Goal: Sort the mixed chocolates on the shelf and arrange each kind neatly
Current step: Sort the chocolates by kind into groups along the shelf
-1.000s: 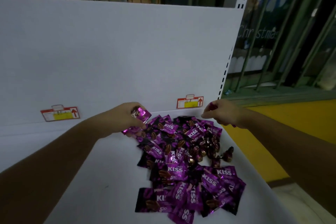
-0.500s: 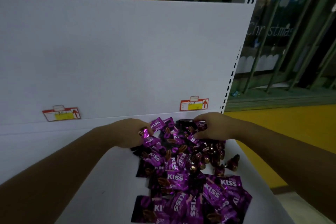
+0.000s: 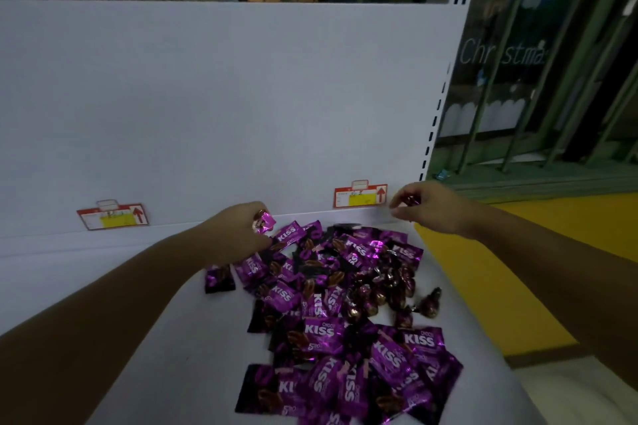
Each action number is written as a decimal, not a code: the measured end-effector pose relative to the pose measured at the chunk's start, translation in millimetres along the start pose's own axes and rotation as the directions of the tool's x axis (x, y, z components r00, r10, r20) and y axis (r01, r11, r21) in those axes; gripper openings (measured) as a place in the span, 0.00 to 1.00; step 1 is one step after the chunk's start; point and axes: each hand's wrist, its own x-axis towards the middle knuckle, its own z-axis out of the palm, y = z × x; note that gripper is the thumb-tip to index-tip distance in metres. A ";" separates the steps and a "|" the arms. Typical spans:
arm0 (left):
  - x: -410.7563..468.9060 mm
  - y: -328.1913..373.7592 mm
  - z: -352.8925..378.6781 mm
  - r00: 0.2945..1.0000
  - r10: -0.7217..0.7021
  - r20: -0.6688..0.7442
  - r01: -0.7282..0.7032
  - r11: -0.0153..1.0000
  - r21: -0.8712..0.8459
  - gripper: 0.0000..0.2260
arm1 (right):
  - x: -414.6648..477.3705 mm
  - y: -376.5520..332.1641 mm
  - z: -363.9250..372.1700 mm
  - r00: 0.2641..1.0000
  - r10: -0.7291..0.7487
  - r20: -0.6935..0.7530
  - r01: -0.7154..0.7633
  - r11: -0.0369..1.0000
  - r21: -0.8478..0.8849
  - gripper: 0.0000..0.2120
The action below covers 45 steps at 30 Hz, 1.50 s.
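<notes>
Nearest on the white shelf (image 3: 138, 321) is the heap of flat purple KISS sachets (image 3: 345, 373): glossy, crinkly foil, featherlight and slidey, so I'd pinch each by a sealed end instead of squashing the middle. Further in, the twist-wrapped brown chocolates (image 3: 390, 290) are small hard lumps, easiest grabbed by the twisted tail. Beyond those the hands are apart, the left hand (image 3: 238, 231) curled on a purple packet (image 3: 264, 220), the right hand (image 3: 424, 205) pinching what looks like a dark twist-wrap (image 3: 411, 200) by the price tag (image 3: 360, 196).
</notes>
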 end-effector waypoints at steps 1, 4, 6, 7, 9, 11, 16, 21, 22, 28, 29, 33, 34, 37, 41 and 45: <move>0.2 6.0 2.3 1.000 0.030 0.001 -0.030 0.999 -0.025 0.05 | -3.2 6.3 -4.4 0.999 0.043 0.007 -0.043 0.999 -0.018 0.03; -0.9 22.3 8.5 0.991 0.122 0.062 -0.121 0.992 -0.032 0.06 | -15.9 15.3 -9.9 0.994 0.109 0.021 -0.107 0.993 -0.055 0.07; -1.7 30.3 11.3 0.983 0.158 0.092 -0.157 0.987 -0.024 0.07 | -23.7 13.7 -8.0 0.993 0.110 0.046 -0.106 0.991 -0.082 0.11; -1.4 33.7 12.2 0.981 0.168 0.096 -0.167 0.986 -0.025 0.07 | -26.5 11.3 -6.7 0.992 0.107 0.063 -0.100 0.991 -0.093 0.12; -1.9 38.0 13.5 0.981 0.178 0.076 -0.177 0.984 -0.021 0.05 | -29.5 6.8 -3.9 0.992 0.088 0.086 -0.082 0.994 -0.076 0.16; -1.9 38.4 12.9 0.985 0.170 0.025 -0.170 0.985 -0.001 0.05 | -28.9 3.2 -1.0 0.994 0.059 0.090 -0.055 0.998 -0.043 0.19; -4.7 27.9 8.4 0.995 0.103 -0.016 -0.104 0.992 -0.072 0.02 | -29.3 -1.3 4.0 0.996 0.049 0.069 -0.055 0.994 0.092 0.19; -8.9 18.7 9.7 0.985 0.171 0.025 -0.169 0.984 -0.063 0.03 | -36.0 -8.3 12.3 1.000 0.027 -0.005 -0.027 0.999 0.026 0.16; -9.2 19.2 10.2 0.981 0.189 0.036 -0.186 0.981 -0.062 0.03 | -37.5 -9.9 13.7 0.999 0.024 -0.023 -0.023 0.999 0.030 0.16; 0.4 22.6 11.7 0.971 0.235 -0.051 -0.239 0.967 -0.087 0.08 | -43.5 -19.4 15.7 0.996 0.004 -0.094 -0.017 0.990 -0.138 0.15; 3.0 22.2 9.8 0.972 0.222 -0.076 -0.229 0.970 -0.087 0.09 | -42.3 -22.4 16.9 0.995 -0.008 -0.104 -0.011 0.983 -0.184 0.15; -0.6 14.4 1.5 0.987 0.132 -0.090 -0.137 0.989 -0.048 0.08 | -38.2 -34.9 34.0 0.995 -0.057 -0.081 0.026 0.941 -0.339 0.15; -7.2 10.7 0.6 0.990 0.109 -0.086 -0.112 0.993 -0.031 0.09 | -38.8 -38.8 39.9 0.995 -0.084 -0.054 0.057 0.923 -0.381 0.16; -34.9 -4.3 -4.2 0.995 0.032 -0.097 -0.027 0.998 0.051 0.08 | -41.1 -53.4 56.5 0.980 -0.179 0.093 0.201 0.835 -0.512 0.12; -82.7 -23.9 -20.8 0.959 -0.110 -0.260 0.125 0.991 0.042 0.08 | -41.4 -74.9 75.8 0.915 -0.325 0.238 0.403 0.722 -0.562 0.08; -137.3 -38.2 -29.9 0.923 -0.239 -0.300 0.280 0.955 0.100 0.07 | -42.7 -101.3 92.5 0.842 -0.470 0.265 0.538 0.693 -0.480 0.09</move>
